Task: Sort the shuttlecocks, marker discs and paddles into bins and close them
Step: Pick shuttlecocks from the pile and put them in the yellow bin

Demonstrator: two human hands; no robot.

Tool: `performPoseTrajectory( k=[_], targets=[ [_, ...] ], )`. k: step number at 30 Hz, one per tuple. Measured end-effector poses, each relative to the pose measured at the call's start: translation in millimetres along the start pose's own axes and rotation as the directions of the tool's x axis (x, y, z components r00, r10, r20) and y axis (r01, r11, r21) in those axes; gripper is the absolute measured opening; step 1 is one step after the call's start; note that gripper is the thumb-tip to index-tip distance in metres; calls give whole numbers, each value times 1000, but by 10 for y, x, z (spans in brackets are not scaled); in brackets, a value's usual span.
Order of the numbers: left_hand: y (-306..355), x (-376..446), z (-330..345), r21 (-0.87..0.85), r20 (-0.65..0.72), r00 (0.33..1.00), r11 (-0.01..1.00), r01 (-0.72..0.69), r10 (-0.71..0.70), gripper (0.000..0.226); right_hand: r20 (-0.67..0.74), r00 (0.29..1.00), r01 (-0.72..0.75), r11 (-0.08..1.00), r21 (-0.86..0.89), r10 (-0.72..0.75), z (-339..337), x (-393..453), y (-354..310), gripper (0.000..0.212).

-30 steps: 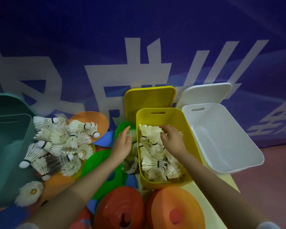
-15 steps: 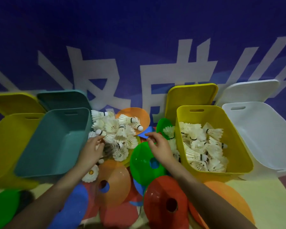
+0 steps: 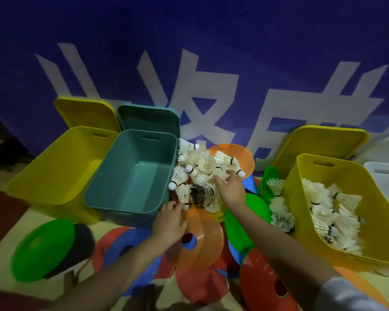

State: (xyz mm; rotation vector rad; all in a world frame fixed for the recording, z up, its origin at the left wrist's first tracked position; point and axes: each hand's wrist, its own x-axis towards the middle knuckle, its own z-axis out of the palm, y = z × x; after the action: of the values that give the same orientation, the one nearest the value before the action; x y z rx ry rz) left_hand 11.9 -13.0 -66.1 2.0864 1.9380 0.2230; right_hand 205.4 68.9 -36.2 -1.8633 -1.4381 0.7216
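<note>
Shuttlecocks (image 3: 199,173) lie heaped on the floor between the teal bin (image 3: 133,173) and the right yellow bin (image 3: 346,205), which already holds many more. Right hand (image 3: 230,189) reaches into the heap with fingers spread and relaxed, touching the feathers. Left hand (image 3: 170,223) sits at the heap's near edge, fingertips pinching one shuttlecock (image 3: 184,195) by its base. Orange, green, red and blue marker discs (image 3: 202,234) overlap beneath both forearms. A second yellow bin (image 3: 54,167) stands left of the teal one, lids propped behind.
</note>
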Motion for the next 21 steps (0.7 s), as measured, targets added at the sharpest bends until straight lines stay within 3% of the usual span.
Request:
performPoseTrajectory(
  k=[4, 7, 12, 16, 21],
  targets=[
    [-24, -20, 112, 74, -12, 1000, 997, -21, 22, 50, 89, 987, -118, 975, -187, 137, 110, 242, -168, 74],
    [-84, -63, 184, 41, -50, 999, 999, -15, 17, 46, 168, 968, -142, 961, -236, 184, 164, 295, -174, 68],
    [-196, -210, 303, -168, -47, 985, 974, 155, -165, 35, 155, 981, -106, 993, -58, 114, 79, 240, -103, 62],
    [-264, -342, 413, -482, -20, 910, 802, 353, -413, 29, 73, 997, -43, 989, 141, 33, -102, 99, -25, 57],
    [-313, -352, 508, -420, -37, 865, 794, 440, -500, 36, 67, 997, -45, 954, 295, 26, -264, -82, 114, 48]
  ],
)
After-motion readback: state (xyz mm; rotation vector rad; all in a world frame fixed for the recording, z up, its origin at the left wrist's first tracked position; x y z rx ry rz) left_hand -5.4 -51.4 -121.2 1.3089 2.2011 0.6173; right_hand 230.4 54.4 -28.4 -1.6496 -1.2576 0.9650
